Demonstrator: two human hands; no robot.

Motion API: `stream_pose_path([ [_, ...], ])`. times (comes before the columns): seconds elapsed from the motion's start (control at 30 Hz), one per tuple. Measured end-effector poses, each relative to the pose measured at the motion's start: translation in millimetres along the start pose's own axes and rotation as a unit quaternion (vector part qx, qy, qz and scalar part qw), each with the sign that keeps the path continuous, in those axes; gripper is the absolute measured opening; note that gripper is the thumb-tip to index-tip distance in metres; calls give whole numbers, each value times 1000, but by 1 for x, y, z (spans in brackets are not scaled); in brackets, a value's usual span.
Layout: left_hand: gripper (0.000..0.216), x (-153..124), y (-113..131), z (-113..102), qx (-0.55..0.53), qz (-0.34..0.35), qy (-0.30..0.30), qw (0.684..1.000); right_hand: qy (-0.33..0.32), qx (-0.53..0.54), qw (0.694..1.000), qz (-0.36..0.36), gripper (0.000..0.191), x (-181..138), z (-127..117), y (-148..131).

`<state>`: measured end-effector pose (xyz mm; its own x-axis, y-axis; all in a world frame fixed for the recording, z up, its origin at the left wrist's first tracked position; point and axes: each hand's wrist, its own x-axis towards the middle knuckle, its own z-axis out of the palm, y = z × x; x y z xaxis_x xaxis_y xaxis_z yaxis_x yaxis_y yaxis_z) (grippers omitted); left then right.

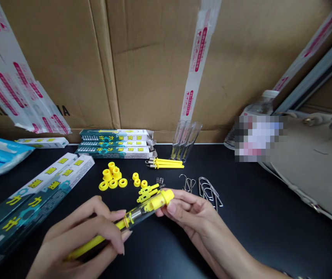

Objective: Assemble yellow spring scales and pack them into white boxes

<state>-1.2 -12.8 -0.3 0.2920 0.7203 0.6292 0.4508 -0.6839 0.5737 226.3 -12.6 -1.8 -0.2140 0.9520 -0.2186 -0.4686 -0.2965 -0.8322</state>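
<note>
A tubular spring scale (136,213) with a clear barrel, yellow rod and small metal spring slants up to the right between my hands. My left hand (90,232) grips its barrel between thumb and fingers; the palm hides part of the lower end. The fingers of my right hand (195,217) pinch the yellow end cap (161,199) at the upper end. Just behind lie flat yellow plastic pieces (147,192) and small springs (160,182). Yellow collars (112,176) and smaller yellow rings (137,182) are grouped farther left. Metal hooks (209,190) rest behind my right hand.
Yellow rods with springs (167,163) lie near upright clear tubes (184,141). Printed boxes (113,145) are stacked at the back, with long boxes (38,197) along the left. A plastic bottle (264,104) and a beige handbag (313,162) stand right. Cardboard (151,69) closes the back.
</note>
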Motion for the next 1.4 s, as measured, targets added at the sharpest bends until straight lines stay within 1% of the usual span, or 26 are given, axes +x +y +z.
stream_pose_path([
  [0.07, 24, 0, 1, 1, -8, -7, 3, 1000, -2, -9, 1000, -4, 26, -1, -1, 0],
  [0.17, 23, 0, 2, 2, -13, -11, -1, 1000, 4, -11, 1000, -2, 20, -2, -1, -1],
  [0.33, 23, -1, 0, 0, -5, -8, -9, 1000, -2, -2, 1000, 2, 19, -1, 1, -2],
  [0.37, 22, -1, -1, -1, -2, -8, -12, 1000, 0, 1, 1000, 3, 21, -1, 1, -2],
  [0.47, 21, -1, -2, -2, 3, -7, -27, 1000, 5, 12, 1000, 4, 39, -1, 0, -1],
  [0.5, 21, -1, -2, -2, 3, -10, -27, 1000, 4, 13, 1000, 2, 42, -2, 0, -1],
  [0.53, 21, -1, -2, -1, 0, -14, -23, 1000, 2, 12, 1000, 0, 41, -2, 0, 0],
  [0.63, 22, -2, 1, 1, -16, -37, -3, 999, -8, -1, 1000, -6, 28, -2, -1, 0],
  [0.77, 23, -1, 5, 4, -28, -72, 0, 997, -9, -16, 1000, -5, 18, -2, -2, -1],
  [1.0, 22, 0, 6, 4, -24, -78, 2, 997, -6, -14, 1000, 7, 16, -3, -4, -1],
  [1.17, 16, -1, 1, 4, 4, -61, -6, 998, -2, -7, 1000, 2, 16, -1, -3, -1],
  [1.23, 16, -3, 0, 3, 32, -70, -10, 997, 1, 0, 1000, -1, 19, 0, -2, -1],
  [1.33, 27, -4, -1, 4, 60, -95, -9, 994, 11, 10, 1000, 4, 36, 0, -1, -1],
  [1.4, 32, -4, -2, 4, 57, -116, -15, 991, 11, 9, 1000, 6, 38, -1, -1, -1],
])
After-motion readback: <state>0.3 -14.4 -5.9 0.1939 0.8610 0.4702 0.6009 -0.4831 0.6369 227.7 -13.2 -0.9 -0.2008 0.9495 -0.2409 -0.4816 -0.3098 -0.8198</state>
